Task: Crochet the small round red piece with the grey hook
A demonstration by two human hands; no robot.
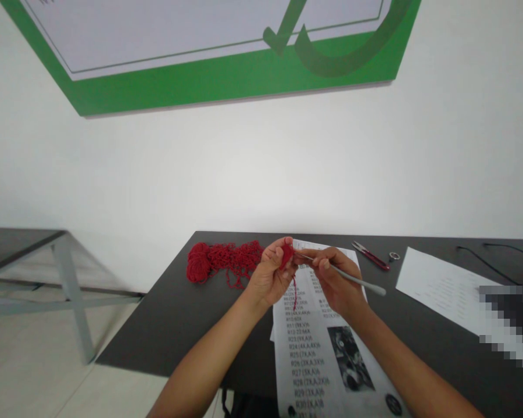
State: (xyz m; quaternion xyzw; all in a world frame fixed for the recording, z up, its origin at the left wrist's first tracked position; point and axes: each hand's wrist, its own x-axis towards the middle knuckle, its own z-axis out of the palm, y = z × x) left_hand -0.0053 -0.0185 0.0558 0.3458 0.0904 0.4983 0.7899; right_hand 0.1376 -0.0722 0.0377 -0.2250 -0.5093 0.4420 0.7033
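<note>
Pinched in the fingers of my left hand [272,270] is a small piece of red crochet work [286,254]. A red yarn tail [294,293] hangs below it over a printed sheet. My right hand [337,278] is closed around a crochet hook [353,278] with a grey handle. The hook's thin metal end points left and meets the crochet work; its very tip is hidden by the fingers. Left of my left hand, a ball of red yarn [198,264] lies on the table with a loose, crinkled heap of red yarn [235,261] beside it.
Under my hands lies a printed pattern sheet [305,348] on the dark table [178,325]. Thread snips [372,255] and a small metal ring [394,256] are behind my right hand. Another paper [440,290] and dark cables [488,264] lie at right. A second table [21,247] stands left.
</note>
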